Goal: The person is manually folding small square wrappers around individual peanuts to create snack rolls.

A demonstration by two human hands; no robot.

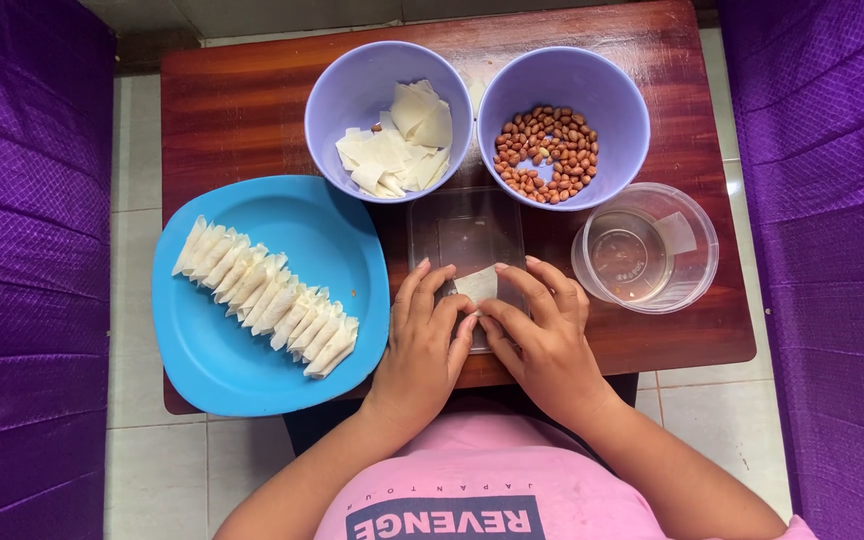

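Both hands' grip pinching pastry wrapper (476,285); filling hidden under left hand (424,335), right hand (542,330)

I take this for a home, a living room corner put to kitchen work, not a proper kitchen. Under my hands is a small, low, reddish-brown polished wooden table (242,110), the coffee-table sort, standing on pale square floor tiles (142,160). Well out to either side of my grip rise quilted purple fabric seats (22,250), like sofa arms. The ware around my fingers is plain household plastic: a round blue plastic plate (222,370) just left, two lilac plastic bowls (337,100) beyond, and a clear plastic tub (697,245) to the right.
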